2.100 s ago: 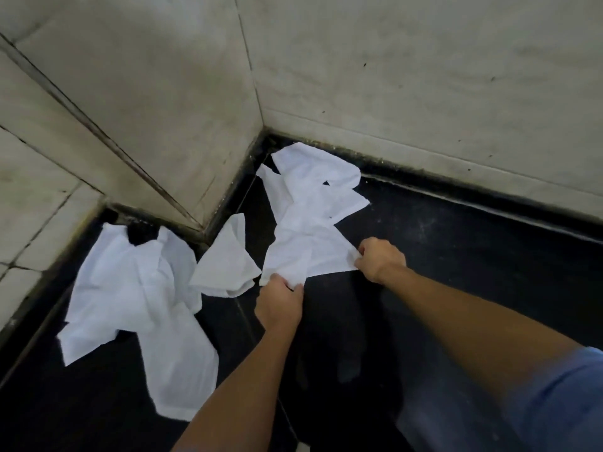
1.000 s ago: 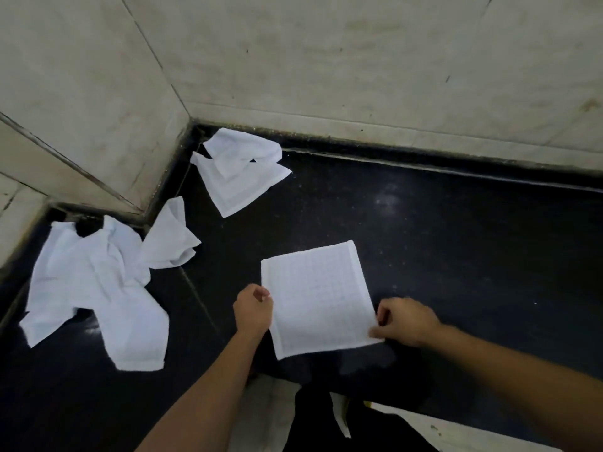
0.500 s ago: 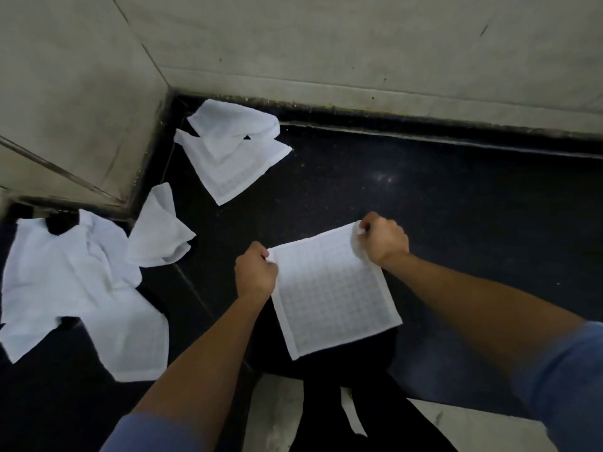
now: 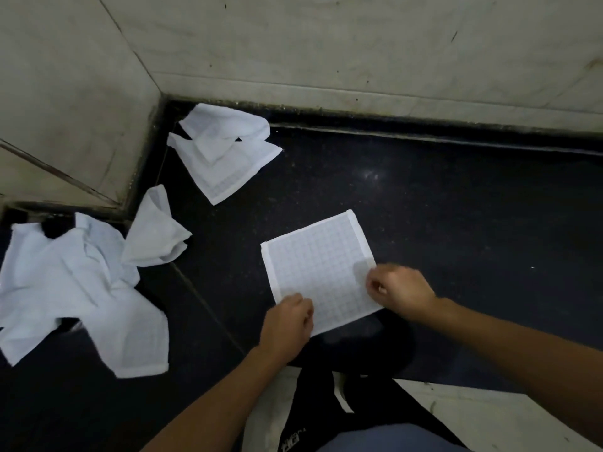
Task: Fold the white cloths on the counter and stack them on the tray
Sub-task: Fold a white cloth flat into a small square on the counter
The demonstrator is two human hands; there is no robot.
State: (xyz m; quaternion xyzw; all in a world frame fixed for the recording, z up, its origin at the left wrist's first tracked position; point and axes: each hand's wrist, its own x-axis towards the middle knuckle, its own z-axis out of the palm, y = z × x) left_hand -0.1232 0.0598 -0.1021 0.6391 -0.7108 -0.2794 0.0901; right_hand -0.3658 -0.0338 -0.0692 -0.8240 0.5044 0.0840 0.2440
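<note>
Left hand [image 4: 287, 321] curled over the near-left corner of a flat white cloth [image 4: 318, 265], gripping it; right hand [image 4: 399, 290] curled at the near-right edge, seemingly pinching it, though slightly blurred. Cloth spread on the dark counter [image 4: 440, 207] just ahead of both hands, roughly square, turned so its far-right corner points toward the wall [image 4: 359, 44]. Far edge free, away from the body; both hands about equally near. Likely next: near edge carried forward onto the far edge. Other crumpled cloths [image 4: 75, 288] well apart to the left and in the corner. No tray in view.
</note>
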